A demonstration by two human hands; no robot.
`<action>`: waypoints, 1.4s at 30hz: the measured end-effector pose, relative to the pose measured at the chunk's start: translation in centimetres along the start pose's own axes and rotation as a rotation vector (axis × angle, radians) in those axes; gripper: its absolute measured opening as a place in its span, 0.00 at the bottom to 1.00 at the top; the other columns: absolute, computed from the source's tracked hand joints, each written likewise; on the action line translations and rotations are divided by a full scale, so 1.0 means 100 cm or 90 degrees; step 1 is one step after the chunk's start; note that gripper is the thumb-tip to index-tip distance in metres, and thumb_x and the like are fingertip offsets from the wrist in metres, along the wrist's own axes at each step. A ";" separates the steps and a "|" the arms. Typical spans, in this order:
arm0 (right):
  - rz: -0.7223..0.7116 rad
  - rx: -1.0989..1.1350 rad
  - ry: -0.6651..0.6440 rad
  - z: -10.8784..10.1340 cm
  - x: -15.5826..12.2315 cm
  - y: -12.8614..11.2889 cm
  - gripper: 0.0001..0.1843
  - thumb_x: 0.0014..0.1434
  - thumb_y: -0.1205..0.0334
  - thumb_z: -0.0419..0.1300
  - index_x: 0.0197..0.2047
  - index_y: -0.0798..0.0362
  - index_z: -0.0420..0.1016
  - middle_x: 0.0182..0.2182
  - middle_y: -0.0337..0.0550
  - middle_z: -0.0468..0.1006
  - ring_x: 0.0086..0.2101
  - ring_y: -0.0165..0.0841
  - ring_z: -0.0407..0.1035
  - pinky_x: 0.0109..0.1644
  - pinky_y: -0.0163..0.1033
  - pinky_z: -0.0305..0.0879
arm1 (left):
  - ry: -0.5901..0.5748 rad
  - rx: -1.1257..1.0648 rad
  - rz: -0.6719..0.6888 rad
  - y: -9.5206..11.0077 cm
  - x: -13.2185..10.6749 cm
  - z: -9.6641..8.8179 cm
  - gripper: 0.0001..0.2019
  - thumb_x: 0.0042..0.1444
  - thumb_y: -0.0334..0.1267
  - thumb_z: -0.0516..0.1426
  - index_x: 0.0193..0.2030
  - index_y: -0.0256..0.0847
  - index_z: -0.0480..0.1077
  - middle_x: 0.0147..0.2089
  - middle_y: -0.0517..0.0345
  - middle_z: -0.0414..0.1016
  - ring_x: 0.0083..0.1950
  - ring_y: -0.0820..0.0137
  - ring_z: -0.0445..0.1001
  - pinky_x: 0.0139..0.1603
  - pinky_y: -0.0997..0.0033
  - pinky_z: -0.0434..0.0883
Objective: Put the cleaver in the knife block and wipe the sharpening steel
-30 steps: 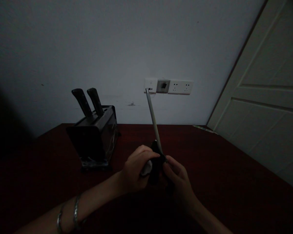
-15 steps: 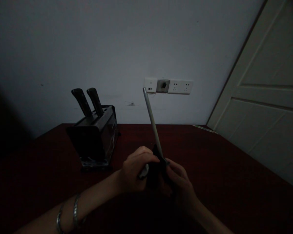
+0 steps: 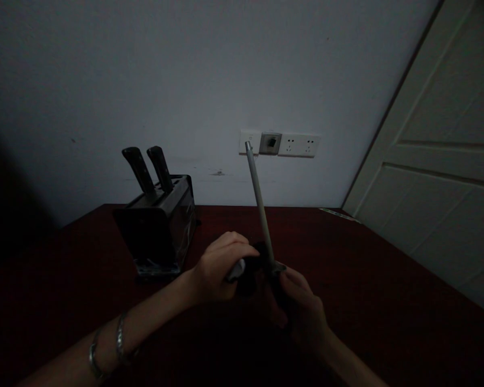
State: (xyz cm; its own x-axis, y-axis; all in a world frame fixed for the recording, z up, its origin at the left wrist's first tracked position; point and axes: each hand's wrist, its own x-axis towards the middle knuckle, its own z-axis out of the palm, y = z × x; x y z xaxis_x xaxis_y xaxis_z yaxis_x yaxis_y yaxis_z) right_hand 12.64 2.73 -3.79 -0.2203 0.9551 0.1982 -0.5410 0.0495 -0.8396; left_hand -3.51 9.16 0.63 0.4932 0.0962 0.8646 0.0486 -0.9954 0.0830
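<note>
In the head view, my right hand is closed round the dark handle of a sharpening steel. Its grey rod points up and leans slightly left, with a small guard at its base. My left hand is closed on a bunched black cloth with a pale patch showing below the thumb. That cloth lies close against the lower end of the rod; whether it touches is hard to make out in the dark. Much of the handle is hidden by shadow and my right fingers.
A black knife block stands on the dark red table at left, with two black-handled knives in its top. Behind are a wall with white sockets and, at right, a pale panelled door.
The steel's tip has swung to the right and the rod stands more upright. My left hand has shifted slightly left and up, with the cloth drawn a little from the rod.
</note>
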 end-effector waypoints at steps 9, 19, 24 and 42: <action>0.003 -0.011 0.011 -0.005 0.003 0.005 0.11 0.51 0.59 0.61 0.35 0.52 0.63 0.17 0.32 0.71 0.10 0.18 0.51 0.12 0.25 0.45 | 0.095 0.069 -0.043 -0.006 0.007 -0.008 0.11 0.52 0.21 0.51 0.41 0.32 0.67 0.35 0.48 0.71 0.38 0.67 0.69 0.37 0.66 0.69; 0.006 -0.079 0.026 -0.008 0.001 0.008 0.12 0.52 0.56 0.62 0.33 0.55 0.67 0.20 0.35 0.71 0.16 0.23 0.64 0.15 0.26 0.58 | 0.085 0.055 -0.021 -0.003 0.006 -0.008 0.10 0.53 0.25 0.52 0.43 0.33 0.66 0.35 0.48 0.72 0.38 0.67 0.69 0.37 0.65 0.70; -0.008 -0.064 0.037 -0.005 0.003 0.007 0.11 0.53 0.56 0.62 0.32 0.55 0.69 0.19 0.33 0.68 0.15 0.20 0.59 0.16 0.25 0.56 | 0.058 0.009 -0.037 0.004 0.004 -0.004 0.09 0.54 0.29 0.52 0.43 0.33 0.67 0.34 0.47 0.72 0.37 0.67 0.70 0.36 0.65 0.70; 0.002 -0.019 0.036 -0.004 0.001 0.005 0.09 0.54 0.57 0.59 0.31 0.55 0.69 0.15 0.31 0.62 0.12 0.20 0.52 0.13 0.26 0.49 | 0.053 -0.105 -0.085 0.016 0.000 0.013 0.11 0.58 0.38 0.48 0.41 0.33 0.67 0.32 0.48 0.70 0.34 0.67 0.69 0.34 0.66 0.69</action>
State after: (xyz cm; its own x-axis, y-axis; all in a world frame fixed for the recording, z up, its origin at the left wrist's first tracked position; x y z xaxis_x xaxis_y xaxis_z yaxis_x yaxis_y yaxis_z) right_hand 12.63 2.93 -4.39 -0.1758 0.9702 0.1669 -0.5161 0.0535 -0.8549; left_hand -2.28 7.55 0.12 0.4179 0.2328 0.8782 -0.0372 -0.9614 0.2725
